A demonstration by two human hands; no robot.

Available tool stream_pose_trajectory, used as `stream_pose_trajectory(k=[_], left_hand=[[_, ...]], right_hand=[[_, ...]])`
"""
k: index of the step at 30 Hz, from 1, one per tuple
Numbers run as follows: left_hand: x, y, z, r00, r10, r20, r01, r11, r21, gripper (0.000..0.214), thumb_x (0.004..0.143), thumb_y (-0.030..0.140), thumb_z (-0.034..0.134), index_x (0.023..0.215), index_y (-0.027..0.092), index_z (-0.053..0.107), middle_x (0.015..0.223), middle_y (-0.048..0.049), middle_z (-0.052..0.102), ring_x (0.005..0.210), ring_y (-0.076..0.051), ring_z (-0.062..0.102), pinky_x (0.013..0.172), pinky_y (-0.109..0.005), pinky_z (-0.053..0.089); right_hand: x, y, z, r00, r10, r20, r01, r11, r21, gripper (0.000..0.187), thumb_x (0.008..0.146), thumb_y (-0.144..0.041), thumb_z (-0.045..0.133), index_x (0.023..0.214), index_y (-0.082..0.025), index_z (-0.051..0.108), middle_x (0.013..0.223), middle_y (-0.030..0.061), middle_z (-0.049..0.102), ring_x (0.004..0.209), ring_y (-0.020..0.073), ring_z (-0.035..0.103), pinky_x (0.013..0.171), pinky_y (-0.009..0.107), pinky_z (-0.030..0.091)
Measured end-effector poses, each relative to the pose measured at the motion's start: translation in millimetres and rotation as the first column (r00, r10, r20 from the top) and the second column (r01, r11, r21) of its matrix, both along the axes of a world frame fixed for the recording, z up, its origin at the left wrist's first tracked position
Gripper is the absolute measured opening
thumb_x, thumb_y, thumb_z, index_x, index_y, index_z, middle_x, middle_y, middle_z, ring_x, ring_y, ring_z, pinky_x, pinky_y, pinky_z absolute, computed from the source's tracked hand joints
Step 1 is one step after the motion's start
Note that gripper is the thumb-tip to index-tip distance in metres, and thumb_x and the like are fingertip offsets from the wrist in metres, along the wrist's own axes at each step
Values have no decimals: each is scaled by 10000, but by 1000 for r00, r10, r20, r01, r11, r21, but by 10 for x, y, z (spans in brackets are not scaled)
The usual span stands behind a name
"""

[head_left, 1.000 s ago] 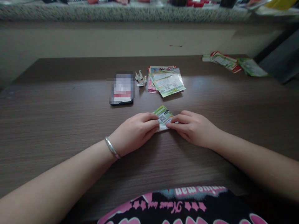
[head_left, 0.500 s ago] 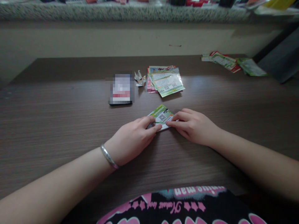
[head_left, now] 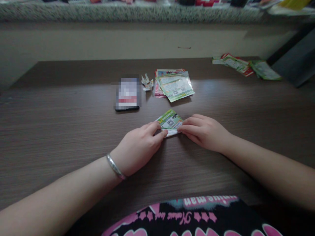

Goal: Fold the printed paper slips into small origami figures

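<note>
Between my hands a small printed paper (head_left: 170, 122), green and white with a QR code, lies on the table with its near edge folded over. My left hand (head_left: 140, 144) pinches the left corner, thumb on the near fold. On the right corner, my right hand (head_left: 203, 131) has its thumb and fingers closed. Both hands hide the paper's side corners. Beyond it sit a stack of printed sheets (head_left: 175, 86) and a small folded paper figure (head_left: 147, 82) with pointed tips.
A blurred-out flat object with a dark edge (head_left: 127, 109) lies left of the paper figure. More coloured papers (head_left: 237, 64) are at the far right corner of the brown table (head_left: 73, 131). A speckled stone ledge (head_left: 123, 13) runs behind, with assorted items on it.
My thumbs have slid slightly apart along the folded near edge, uncovering a bit more of it. The paper stays nearly in place.
</note>
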State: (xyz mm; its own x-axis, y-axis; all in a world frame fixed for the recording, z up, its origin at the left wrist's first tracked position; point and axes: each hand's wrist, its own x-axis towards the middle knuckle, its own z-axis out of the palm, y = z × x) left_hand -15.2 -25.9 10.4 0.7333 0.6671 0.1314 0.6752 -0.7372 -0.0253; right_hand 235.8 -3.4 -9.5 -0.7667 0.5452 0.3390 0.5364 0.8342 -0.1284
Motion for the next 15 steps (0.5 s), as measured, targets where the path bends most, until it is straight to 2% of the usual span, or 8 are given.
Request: stream_pose_trajectory(k=[4,15], left_hand=[[-20,32,-42,999,3,33,-4,1000,30,275,915,189,464,1137,164,624,1193,-130,601,1008,-256,630,823,-388,574],[12,33,-16,997,47,59,-44,997,-59,274,936,204,439,1122,149,633,1114,-143,591,968,-238,617,825,-384,564]], right_hand=[[-10,-3,-2,1000,-16,0,16,1000,2,235,932,-189,473,1054,-184,674,1045,94,674,915,193,581,810,342,494],[-7,23,-13,999,-46,-15,46,999,12,249,922,-185,494,1057,-201,702,1000,80,669,899,186,576,800,321,484]])
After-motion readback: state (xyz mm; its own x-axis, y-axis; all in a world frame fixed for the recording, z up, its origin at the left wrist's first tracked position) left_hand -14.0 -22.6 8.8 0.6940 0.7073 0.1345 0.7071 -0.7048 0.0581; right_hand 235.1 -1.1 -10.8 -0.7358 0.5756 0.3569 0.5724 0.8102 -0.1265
